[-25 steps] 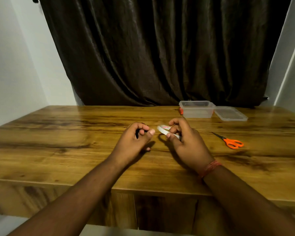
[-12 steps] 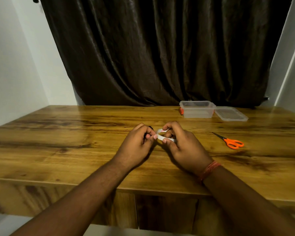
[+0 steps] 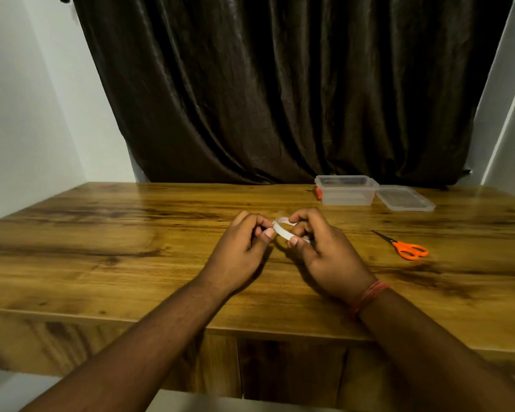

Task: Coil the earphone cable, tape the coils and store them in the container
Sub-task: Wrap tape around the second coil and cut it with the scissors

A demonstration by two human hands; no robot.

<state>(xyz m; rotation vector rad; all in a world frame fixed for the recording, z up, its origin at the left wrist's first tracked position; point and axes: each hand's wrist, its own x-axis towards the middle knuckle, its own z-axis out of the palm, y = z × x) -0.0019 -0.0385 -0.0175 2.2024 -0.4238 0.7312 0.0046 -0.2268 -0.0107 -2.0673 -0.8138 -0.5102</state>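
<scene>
Above the middle of the wooden table (image 3: 125, 233), my right hand (image 3: 324, 254) grips a white tape roll (image 3: 281, 226) between thumb and fingers. My left hand (image 3: 241, 248) is curled just left of it, thumb tip against the roll's edge. A small dark piece, apparently the coiled earphone cable (image 3: 263, 231), shows between the left fingers; most of it is hidden. The clear plastic container (image 3: 346, 192) stands open at the back of the table, to the right of both hands.
The container's clear lid (image 3: 405, 199) lies flat to its right. Orange-handled scissors (image 3: 408, 248) lie on the table right of my right hand. A dark curtain (image 3: 280, 90) hangs behind the table, with white walls on both sides.
My hands have come together. The left thumb now touches the tape roll, which the right hand has turned and lifted slightly.
</scene>
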